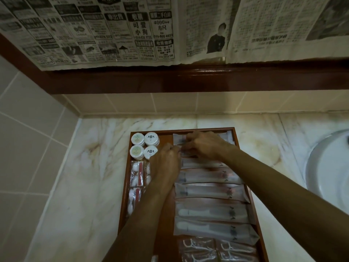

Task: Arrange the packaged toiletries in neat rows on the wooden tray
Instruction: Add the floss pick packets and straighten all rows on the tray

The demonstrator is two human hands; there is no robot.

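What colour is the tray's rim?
Reddish-brown on the wooden tray; only the head view shows it.

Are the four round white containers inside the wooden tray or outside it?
Inside. The round white containers sit two by two in the far left corner of the wooden tray, within its raised rim.

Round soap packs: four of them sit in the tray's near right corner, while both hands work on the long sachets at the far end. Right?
Not quite. The four round soap packs sit in the far left corner of the tray, not the near right; floss picks lie there. The head view shows it. Both hands, left and right, are at the long sachets at the far end.
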